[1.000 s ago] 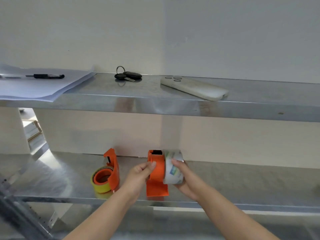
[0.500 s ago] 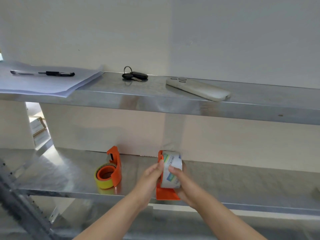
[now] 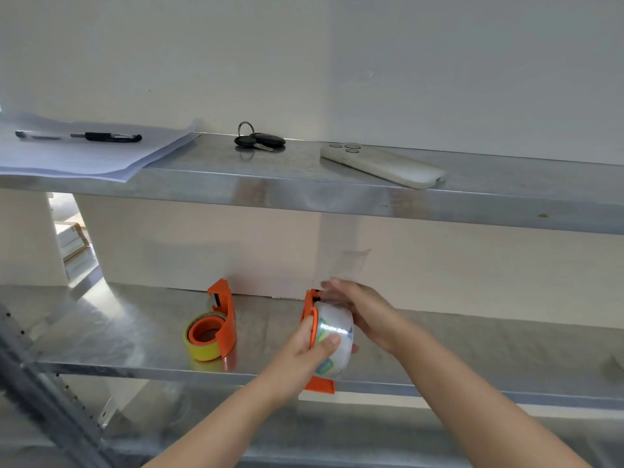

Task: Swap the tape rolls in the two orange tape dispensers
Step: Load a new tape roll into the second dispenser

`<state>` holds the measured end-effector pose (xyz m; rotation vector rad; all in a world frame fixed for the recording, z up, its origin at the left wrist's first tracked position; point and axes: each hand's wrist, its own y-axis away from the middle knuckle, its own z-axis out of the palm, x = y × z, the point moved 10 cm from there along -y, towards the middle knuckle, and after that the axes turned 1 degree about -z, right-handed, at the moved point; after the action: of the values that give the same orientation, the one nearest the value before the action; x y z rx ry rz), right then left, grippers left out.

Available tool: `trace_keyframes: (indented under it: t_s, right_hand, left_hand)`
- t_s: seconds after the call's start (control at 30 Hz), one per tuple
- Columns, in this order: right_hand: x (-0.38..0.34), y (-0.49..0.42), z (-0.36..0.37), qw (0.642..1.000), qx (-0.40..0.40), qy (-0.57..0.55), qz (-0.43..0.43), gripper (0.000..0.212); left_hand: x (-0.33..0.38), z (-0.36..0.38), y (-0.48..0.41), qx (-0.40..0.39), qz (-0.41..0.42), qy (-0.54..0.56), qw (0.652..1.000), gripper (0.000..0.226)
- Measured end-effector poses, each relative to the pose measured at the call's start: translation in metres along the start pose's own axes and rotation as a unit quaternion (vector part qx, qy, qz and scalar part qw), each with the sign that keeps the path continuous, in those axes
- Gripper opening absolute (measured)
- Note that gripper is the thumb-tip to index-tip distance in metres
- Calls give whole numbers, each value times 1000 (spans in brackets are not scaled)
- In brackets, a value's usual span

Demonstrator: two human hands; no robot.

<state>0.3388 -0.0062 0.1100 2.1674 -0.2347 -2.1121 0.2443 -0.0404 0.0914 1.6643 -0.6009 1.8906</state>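
Note:
Two orange tape dispensers are on the lower metal shelf [image 3: 135, 332]. The left dispenser [image 3: 225, 319] stands alone and holds a yellow tape roll [image 3: 199, 346]. The right dispenser [image 3: 312, 315] carries a clear tape roll [image 3: 334, 332] with a printed core. My left hand [image 3: 310, 346] grips this dispenser and roll from the near side, thumb on the roll. My right hand [image 3: 358, 309] is over the top of the roll, fingers at the dispenser's cutter end; it is blurred, and whether it pinches the tape end is unclear.
On the upper shelf [image 3: 304, 190] lie papers [image 3: 84, 157] with a black pen [image 3: 101, 137], a bunch of keys [image 3: 260, 141] and a phone in a pale case [image 3: 381, 165]. A wall closes the back. A grey upright post [image 3: 40, 393] stands at lower left.
My right hand has come off the roll's side and moved up over its top toward the cutter. My left hand's grip has shifted onto the roll. The view has shifted slightly.

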Motion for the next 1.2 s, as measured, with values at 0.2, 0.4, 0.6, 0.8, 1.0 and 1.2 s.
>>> trace_keyframes:
  t_s: [0.2, 0.4, 0.6, 0.8, 1.0, 1.2]
  right_hand:
    - [46, 15, -49, 968, 226, -99, 34, 26]
    - [98, 33, 38, 921, -21, -330, 208, 52]
    - [79, 22, 36, 921, -13, -360, 148, 46]
    - [77, 15, 25, 940, 12, -324, 107, 50]
    - [7, 18, -50, 962, 266, -5, -64, 21]
    - [-57, 6, 6, 929, 47, 343, -130, 20]
  left_hand:
    - [8, -27, -4, 68, -10, 124, 990, 36]
    - [10, -32, -4, 77, -3, 152, 985, 49]
    - [-4, -25, 3, 66, -10, 133, 989, 42]
    - [-16, -29, 6, 57, -50, 174, 982, 43]
    - [-6, -38, 4, 102, -11, 129, 986, 45]
    - [5, -30, 8, 121, 42, -28, 991, 23]
